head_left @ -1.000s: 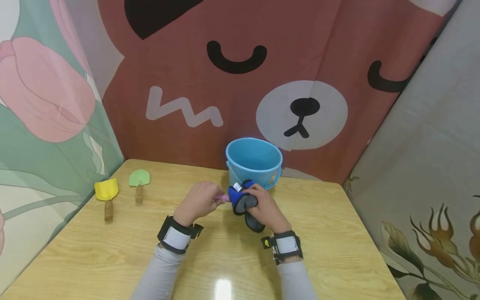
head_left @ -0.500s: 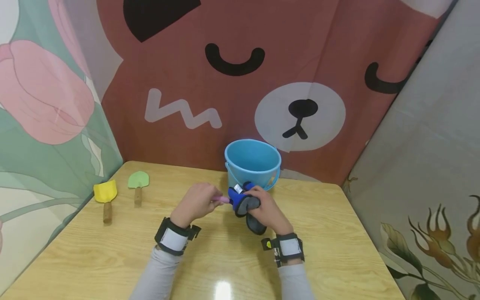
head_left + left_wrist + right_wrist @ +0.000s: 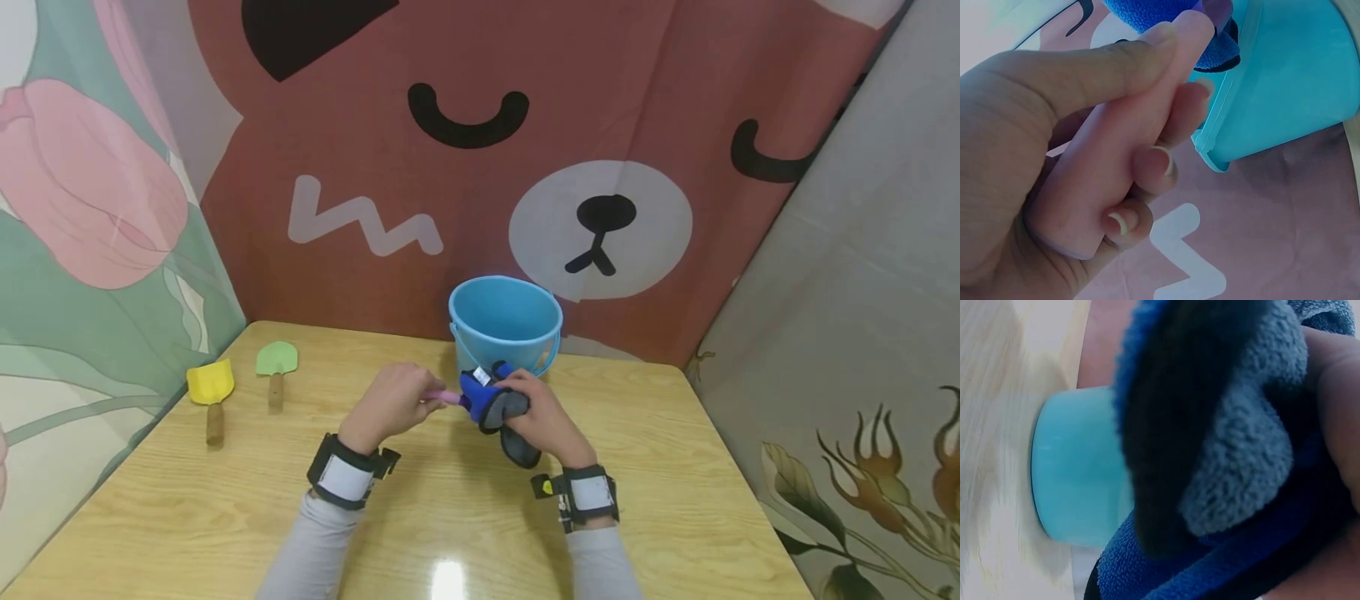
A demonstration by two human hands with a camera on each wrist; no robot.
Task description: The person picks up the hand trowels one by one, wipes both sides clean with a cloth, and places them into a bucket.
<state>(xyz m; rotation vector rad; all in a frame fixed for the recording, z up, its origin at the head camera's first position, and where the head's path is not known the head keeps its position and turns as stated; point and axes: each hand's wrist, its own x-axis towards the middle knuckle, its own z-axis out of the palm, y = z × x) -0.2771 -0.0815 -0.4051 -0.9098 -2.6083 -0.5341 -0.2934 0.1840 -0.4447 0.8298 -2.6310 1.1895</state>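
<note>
My left hand (image 3: 390, 404) grips a pink handle (image 3: 1110, 144), thumb along its upper side and fingers curled underneath. Where the handle ends, a purple neck (image 3: 1215, 12) runs into a blue and grey towelling cloth (image 3: 477, 397) with black edging and a white tag. The rest of that tool is hidden in the folds. My right hand (image 3: 551, 421) holds the cloth bunched around it, one grey flap hanging below. Both hands are in front of a light blue bucket (image 3: 517, 352), which the cloth partly overlaps in the head view.
At the table's left lie a yellow toy shovel (image 3: 211, 383) and a green toy shovel (image 3: 277, 358), both with wooden handles. The wooden table (image 3: 225, 517) backs onto a bear-print curtain (image 3: 345, 292), with more printed cloth at both sides.
My right hand has shifted slightly right with the cloth. My left hand keeps the pink handle in nearly the same place, and the bucket and shovels stay put.
</note>
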